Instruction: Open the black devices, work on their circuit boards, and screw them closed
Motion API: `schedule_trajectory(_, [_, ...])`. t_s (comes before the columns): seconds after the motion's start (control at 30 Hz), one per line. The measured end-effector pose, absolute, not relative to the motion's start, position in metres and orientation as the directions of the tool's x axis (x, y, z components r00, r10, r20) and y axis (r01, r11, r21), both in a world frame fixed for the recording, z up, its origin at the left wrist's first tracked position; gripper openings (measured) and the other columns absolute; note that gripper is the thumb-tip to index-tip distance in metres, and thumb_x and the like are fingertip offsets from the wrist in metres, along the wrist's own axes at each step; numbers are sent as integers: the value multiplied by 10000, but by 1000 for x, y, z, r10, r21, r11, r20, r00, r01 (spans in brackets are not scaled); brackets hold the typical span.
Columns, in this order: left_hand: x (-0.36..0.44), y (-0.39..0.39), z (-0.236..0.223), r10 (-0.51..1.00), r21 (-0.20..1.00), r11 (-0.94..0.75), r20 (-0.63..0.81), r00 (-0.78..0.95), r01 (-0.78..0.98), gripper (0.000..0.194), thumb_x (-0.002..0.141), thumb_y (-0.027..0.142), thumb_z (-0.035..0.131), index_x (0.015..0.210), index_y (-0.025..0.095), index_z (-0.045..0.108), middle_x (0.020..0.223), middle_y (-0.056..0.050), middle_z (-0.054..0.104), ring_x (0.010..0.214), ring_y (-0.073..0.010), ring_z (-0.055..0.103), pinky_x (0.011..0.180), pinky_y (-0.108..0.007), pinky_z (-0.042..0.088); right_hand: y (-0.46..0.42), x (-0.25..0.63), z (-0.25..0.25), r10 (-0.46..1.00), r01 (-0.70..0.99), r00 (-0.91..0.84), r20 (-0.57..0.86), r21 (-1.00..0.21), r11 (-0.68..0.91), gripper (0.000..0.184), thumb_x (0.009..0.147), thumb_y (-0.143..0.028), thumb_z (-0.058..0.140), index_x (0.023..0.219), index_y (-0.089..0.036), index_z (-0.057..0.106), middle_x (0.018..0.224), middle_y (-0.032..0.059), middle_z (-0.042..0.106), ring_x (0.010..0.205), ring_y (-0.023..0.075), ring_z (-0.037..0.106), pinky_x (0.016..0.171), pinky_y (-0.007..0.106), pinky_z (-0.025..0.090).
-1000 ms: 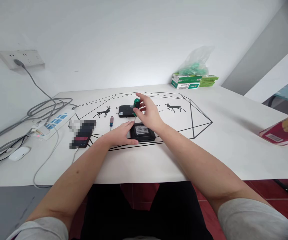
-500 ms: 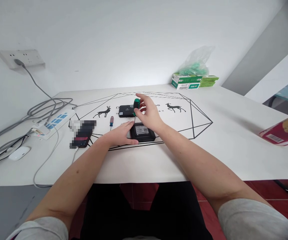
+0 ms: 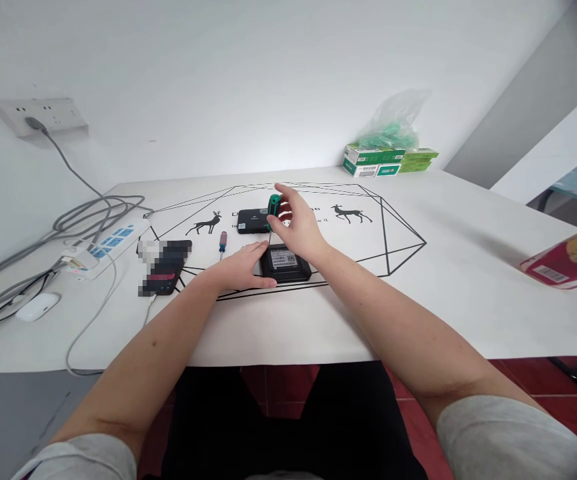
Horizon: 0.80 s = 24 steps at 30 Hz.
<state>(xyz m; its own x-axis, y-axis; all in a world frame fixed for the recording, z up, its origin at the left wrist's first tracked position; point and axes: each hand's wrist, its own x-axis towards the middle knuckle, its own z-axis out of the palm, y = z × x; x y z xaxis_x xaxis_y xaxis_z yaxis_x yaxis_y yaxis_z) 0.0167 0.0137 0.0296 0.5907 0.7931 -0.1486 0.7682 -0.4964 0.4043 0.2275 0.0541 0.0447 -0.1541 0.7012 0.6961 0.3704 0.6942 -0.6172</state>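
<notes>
My right hand (image 3: pixel 298 223) pinches the green and black handle of a screwdriver (image 3: pixel 273 208) between thumb and fingers, the index finger stretched out past its top. The screwdriver stands nearly upright, its shaft reaching down to the far left corner of a flat black device (image 3: pixel 298 272); the exact tip contact is too small to see. A white label faces up on that device. Along its left side, my left hand (image 3: pixel 242 268) grips it, thumb at the near edge and fingers at the far corner. Just behind lies a second black device (image 3: pixel 251 221), partly covered by the screwdriver and right hand.
A smaller screwdriver (image 3: pixel 223 244) lies left of the devices, beside a phone (image 3: pixel 168 267) on a cable. Further left are a power strip (image 3: pixel 118 241), coiled cords, glasses and a white case (image 3: pixel 38 307). Green boxes (image 3: pixel 374 160) stand by the wall; a red package (image 3: pixel 563 263) is at right.
The screwdriver handle looks slightly turned in my right hand, its tip end staying at the same corner. My left hand keeps its hold on the device. The view has shifted very slightly.
</notes>
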Motion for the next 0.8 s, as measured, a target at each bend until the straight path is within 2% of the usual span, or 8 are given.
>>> schedule_trajectory(0.27, [17, 12, 32, 796, 398, -484, -171, 581, 779, 1325, 856, 898, 613, 1795, 82, 157, 1872, -185, 138, 1728, -406, 166, 1404, -495, 216, 50, 227, 50, 717, 348, -109, 688, -649, 676, 601, 929, -243, 634, 1513, -273, 497, 1350, 130, 676, 1031, 258, 703, 875, 490, 684])
schedule_trajectory(0.53, [16, 13, 30, 793, 426, -493, -141, 593, 759, 1294, 848, 921, 611, 1800, 156, 181, 1869, -167, 163, 1722, -419, 188, 1392, -542, 236, 48, 229, 52, 707, 348, -88, 702, -643, 682, 562, 934, -270, 633, 1482, -283, 510, 1371, 130, 677, 1062, 271, 709, 873, 500, 689])
schedule_trajectory(0.8, [15, 14, 29, 792, 422, -496, -139, 595, 759, 1307, 840, 921, 622, 1795, 144, 186, 1868, -175, 163, 1721, -420, 188, 1391, -534, 240, 48, 226, 49, 707, 351, -140, 694, -633, 690, 546, 920, -253, 621, 1458, -252, 528, 1364, 138, 694, 1040, 273, 720, 889, 516, 692])
